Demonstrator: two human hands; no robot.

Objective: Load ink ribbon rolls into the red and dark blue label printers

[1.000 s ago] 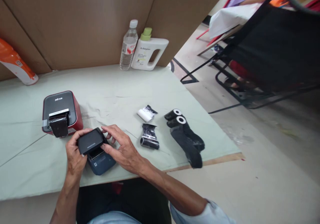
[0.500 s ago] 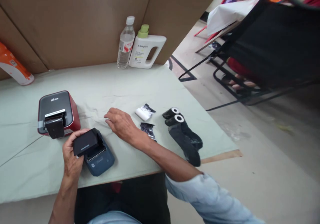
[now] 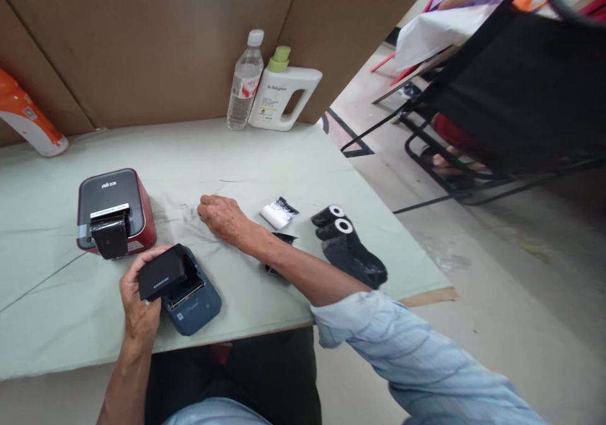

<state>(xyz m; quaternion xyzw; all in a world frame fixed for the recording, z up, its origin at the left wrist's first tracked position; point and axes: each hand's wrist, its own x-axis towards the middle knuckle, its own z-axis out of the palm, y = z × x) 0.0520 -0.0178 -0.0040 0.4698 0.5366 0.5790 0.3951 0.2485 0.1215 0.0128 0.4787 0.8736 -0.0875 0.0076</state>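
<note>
My left hand (image 3: 139, 292) grips a dark blue label printer (image 3: 196, 302) near the table's front edge, its fingers around the raised black lid (image 3: 163, 273). The lid stands open over the printer's bay. On the cloth to the right, my right hand (image 3: 222, 216) is closed, knuckles up; its fingertips are hidden, so I cannot tell what they hold, if anything. A red and black printer (image 3: 113, 204) stands behind my left hand, with a black strip hanging from its front. Beyond my right hand lies a small white roll (image 3: 278, 213) with a black and silver wrapper end.
Two black rolls with white cores (image 3: 335, 220) lie at the right with dark film trailing. Crumpled black film (image 3: 279, 270) is partly under my right forearm. A water bottle (image 3: 245, 84), a white jug (image 3: 284, 100) and an orange bottle (image 3: 31, 115) line the back panel. A black folding chair (image 3: 511, 77) stands right.
My right hand has moved slightly back across the cloth and its fingers have curled in. My right forearm now covers part of the crumpled film. My left hand keeps its grip on the printer.
</note>
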